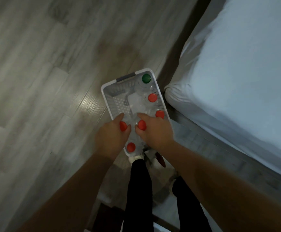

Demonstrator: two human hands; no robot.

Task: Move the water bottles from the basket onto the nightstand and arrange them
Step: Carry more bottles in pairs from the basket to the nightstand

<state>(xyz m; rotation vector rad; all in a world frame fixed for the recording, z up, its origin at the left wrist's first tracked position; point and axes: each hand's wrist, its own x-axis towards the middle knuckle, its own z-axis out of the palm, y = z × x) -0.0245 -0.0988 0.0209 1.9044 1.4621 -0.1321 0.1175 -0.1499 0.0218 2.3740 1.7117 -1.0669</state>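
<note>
A white perforated basket (110, 97) stands on the floor beside the bed and holds several clear water bottles seen from above. One bottle has a green cap (146, 78); the others have red caps. My left hand (111, 136) is closed around the neck of a red-capped bottle (123, 126) at the basket's near left. My right hand (154, 131) is closed around the neck of another red-capped bottle (141, 125) beside it. Both bottles are still inside the basket. No nightstand top is clearly in view.
A bed with a pale sheet (237, 72) fills the right side, its corner close to the basket. Grey wood-look floor (36, 81) spreads to the left. My legs in black trousers (138, 190) and white socks stand just behind the basket.
</note>
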